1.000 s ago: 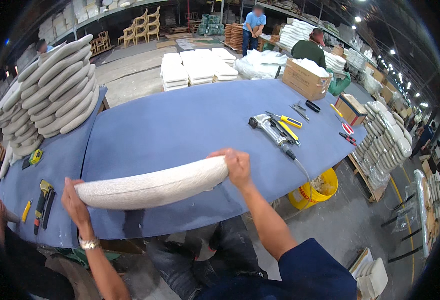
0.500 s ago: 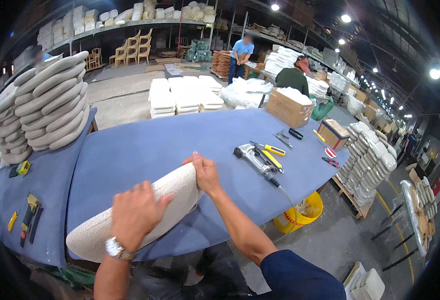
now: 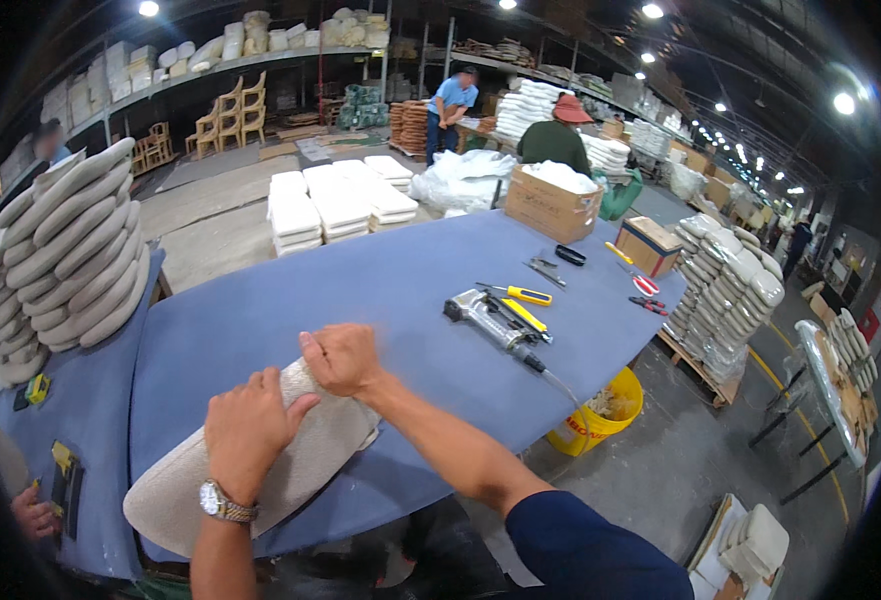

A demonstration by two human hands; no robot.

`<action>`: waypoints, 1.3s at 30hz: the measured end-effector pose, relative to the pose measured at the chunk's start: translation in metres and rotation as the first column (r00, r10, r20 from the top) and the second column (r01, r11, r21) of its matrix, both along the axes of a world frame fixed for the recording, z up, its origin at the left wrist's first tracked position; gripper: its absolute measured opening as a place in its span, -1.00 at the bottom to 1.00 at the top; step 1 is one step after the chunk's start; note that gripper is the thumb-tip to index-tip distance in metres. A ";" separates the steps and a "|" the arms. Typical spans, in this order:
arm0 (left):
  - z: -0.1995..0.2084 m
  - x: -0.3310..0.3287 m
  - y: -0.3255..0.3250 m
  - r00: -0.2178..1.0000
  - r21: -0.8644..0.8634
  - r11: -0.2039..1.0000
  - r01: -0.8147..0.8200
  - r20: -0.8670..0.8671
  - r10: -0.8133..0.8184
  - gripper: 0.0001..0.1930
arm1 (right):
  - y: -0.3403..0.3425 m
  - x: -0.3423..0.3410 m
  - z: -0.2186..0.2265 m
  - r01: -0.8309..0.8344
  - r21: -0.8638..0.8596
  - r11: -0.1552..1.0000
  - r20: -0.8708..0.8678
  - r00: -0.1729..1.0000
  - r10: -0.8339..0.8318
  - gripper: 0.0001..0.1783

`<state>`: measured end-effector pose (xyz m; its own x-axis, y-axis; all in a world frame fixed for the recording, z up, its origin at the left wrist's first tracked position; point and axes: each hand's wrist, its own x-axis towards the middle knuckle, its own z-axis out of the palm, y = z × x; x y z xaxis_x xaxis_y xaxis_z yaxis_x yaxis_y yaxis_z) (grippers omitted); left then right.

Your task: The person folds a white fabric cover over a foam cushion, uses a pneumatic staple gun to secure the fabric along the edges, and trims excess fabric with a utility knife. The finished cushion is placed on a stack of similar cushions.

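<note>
A cream fabric-covered seat cushion [image 3: 310, 462] stands tilted on the blue padded table at its near edge. My left hand [image 3: 250, 420], with a watch on the wrist, presses on its upper side, fingers bent over the far edge and thumb out to the side. At the cushion's right end, my right hand [image 3: 342, 360] is closed in a fist around the edge, thumb up. The cushion's far side is hidden. Right of my hands lie a pneumatic staple gun [image 3: 490, 322] with a hose and a yellow-handled screwdriver [image 3: 520, 294].
Pliers [image 3: 648, 304], red-handled scissors [image 3: 644, 284] and a cardboard box [image 3: 552, 210] sit at the table's far right. A yellow bucket [image 3: 600, 425] stands below. Grey cushions [image 3: 80, 250] are stacked left. Another person's hand [image 3: 35, 515] is beside a yellow-black tool [image 3: 66, 480].
My right hand has shifted left and rolled over the cushion's end. My left hand has settled on the cushion. Another person's hand has appeared at the lower left. The view has shifted.
</note>
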<state>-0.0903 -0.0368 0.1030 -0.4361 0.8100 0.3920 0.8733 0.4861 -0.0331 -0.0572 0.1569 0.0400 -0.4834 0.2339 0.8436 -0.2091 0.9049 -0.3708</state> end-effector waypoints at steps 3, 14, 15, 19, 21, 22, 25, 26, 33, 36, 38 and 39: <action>-0.004 -0.013 -0.009 0.999 0.040 0.999 0.020 -0.037 -0.019 -0.40 | 0.003 -0.011 -0.007 -0.010 0.026 1.000 -0.102 0.995 0.013 -0.58; -0.041 -0.051 -0.173 0.994 0.395 0.913 -0.105 0.052 0.091 -0.27 | -0.007 0.018 -0.023 0.056 -0.150 0.987 -0.060 0.996 -0.066 -0.74; -0.050 -0.055 -0.179 0.997 0.481 0.874 -0.070 0.023 0.067 -0.33 | -0.007 0.019 -0.023 0.050 -0.161 0.986 -0.050 0.997 -0.058 -0.74; -0.077 -0.063 -0.208 0.955 0.603 0.742 -0.295 0.212 0.208 -0.50 | 0.000 0.019 -0.028 0.043 -0.244 0.969 -0.033 0.998 -0.053 -0.72; -0.087 -0.052 -0.203 0.956 0.733 0.616 -0.289 0.182 0.232 -0.51 | -0.002 0.024 -0.029 0.011 -0.332 0.943 -0.050 0.998 -0.029 -0.70; -0.090 -0.042 -0.203 0.955 0.789 0.547 -0.282 0.173 0.243 -0.52 | -0.004 0.032 -0.029 -0.020 -0.389 0.921 -0.053 0.999 0.000 -0.69; -0.097 -0.006 -0.204 0.930 0.820 0.443 -0.363 0.293 0.220 -0.57 | 0.004 0.060 -0.045 -0.144 -0.566 0.812 -0.094 0.989 0.110 -0.65; -0.103 0.004 -0.205 0.931 0.841 0.398 -0.366 0.322 0.174 -0.58 | 0.006 0.072 -0.053 -0.184 -0.626 0.758 -0.120 0.983 0.139 -0.64; -0.136 0.080 -0.230 0.948 0.846 0.429 -0.317 0.275 0.159 -0.25 | -0.025 0.139 -0.081 -0.361 -0.681 0.637 -0.304 0.931 0.203 -0.52; -0.148 0.119 -0.211 0.749 0.787 0.030 -0.616 0.597 -0.289 -0.30 | -0.048 0.172 -0.081 -0.337 -0.893 0.300 -0.287 0.937 0.197 -0.42; -0.140 0.138 -0.222 0.489 0.562 0.044 -0.826 0.753 -0.440 -0.32 | -0.055 0.188 -0.080 -0.294 -0.953 0.077 -0.267 0.931 0.249 -0.34; -0.138 0.145 -0.228 0.360 0.438 0.048 -0.897 0.792 -0.493 -0.32 | -0.053 0.196 -0.079 -0.283 -0.958 0.053 -0.256 0.920 0.297 -0.32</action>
